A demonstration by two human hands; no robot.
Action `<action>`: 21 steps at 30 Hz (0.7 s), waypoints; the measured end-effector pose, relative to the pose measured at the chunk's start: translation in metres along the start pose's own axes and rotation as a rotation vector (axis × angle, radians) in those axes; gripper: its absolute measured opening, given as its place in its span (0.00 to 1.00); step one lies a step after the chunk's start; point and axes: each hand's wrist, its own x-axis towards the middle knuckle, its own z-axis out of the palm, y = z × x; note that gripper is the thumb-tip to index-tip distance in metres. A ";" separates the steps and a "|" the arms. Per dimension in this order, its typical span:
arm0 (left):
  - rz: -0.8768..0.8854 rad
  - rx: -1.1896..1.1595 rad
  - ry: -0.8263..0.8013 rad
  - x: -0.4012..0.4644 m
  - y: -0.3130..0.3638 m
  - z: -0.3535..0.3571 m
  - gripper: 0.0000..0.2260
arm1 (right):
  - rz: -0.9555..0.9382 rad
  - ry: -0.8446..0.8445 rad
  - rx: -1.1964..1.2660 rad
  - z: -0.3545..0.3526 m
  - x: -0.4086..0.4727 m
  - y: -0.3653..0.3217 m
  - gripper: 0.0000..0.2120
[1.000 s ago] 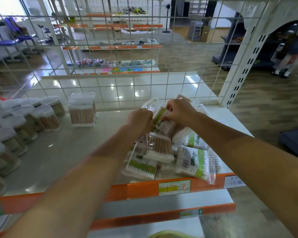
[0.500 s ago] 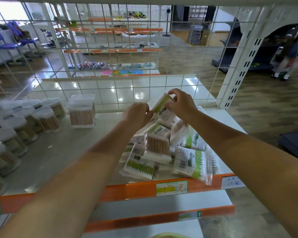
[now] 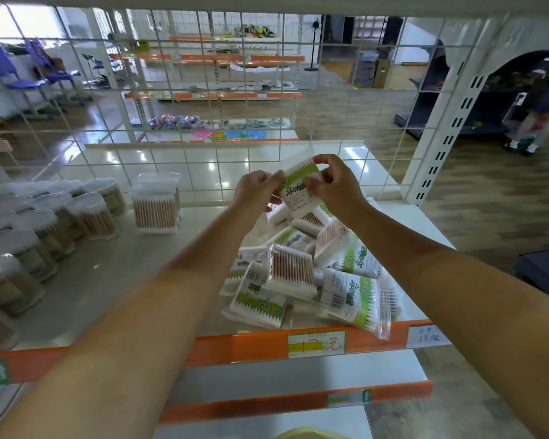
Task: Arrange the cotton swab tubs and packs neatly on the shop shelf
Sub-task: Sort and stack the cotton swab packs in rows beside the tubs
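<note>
You are holding one cotton swab pack [image 3: 301,188] up above the shelf [image 3: 114,280], both hands on it. Your left hand [image 3: 256,193] is pinching its left edge; your right hand [image 3: 338,185] is curling fingers round its right edge and top corner. The pack is now showing its green-and-white label more face-on than half a second ago, when it was tilting edgewise, and it is sitting higher against the wire grid back [image 3: 203,160].

Below it, the loose heap of packs [image 3: 305,274] is lying jumbled at the right near part of the shelf, unchanged. At the left, round tubs [image 3: 89,217] are standing in rows; a square tub stack [image 3: 156,204] is standing just right of them, apart from the heap. A price tag [image 3: 317,344] is sitting on the orange shelf edge.
</note>
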 end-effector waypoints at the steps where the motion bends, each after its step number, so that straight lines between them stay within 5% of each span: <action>1: -0.020 -0.041 -0.022 -0.002 0.000 -0.001 0.10 | 0.015 -0.003 0.027 -0.001 -0.001 0.002 0.17; 7: -0.061 -0.122 -0.021 -0.006 0.000 -0.003 0.10 | 0.030 0.068 -0.031 0.001 -0.006 0.008 0.19; 11: -0.049 -0.090 0.100 -0.007 0.001 0.000 0.12 | -0.169 0.209 -0.293 0.001 -0.012 0.000 0.17; 17: 0.012 0.079 0.351 -0.005 0.010 0.008 0.13 | -0.315 0.005 -0.900 0.013 -0.028 -0.025 0.25; 21: 0.071 0.252 0.402 -0.010 0.018 0.012 0.12 | -0.284 -0.035 -1.043 0.021 -0.029 -0.033 0.26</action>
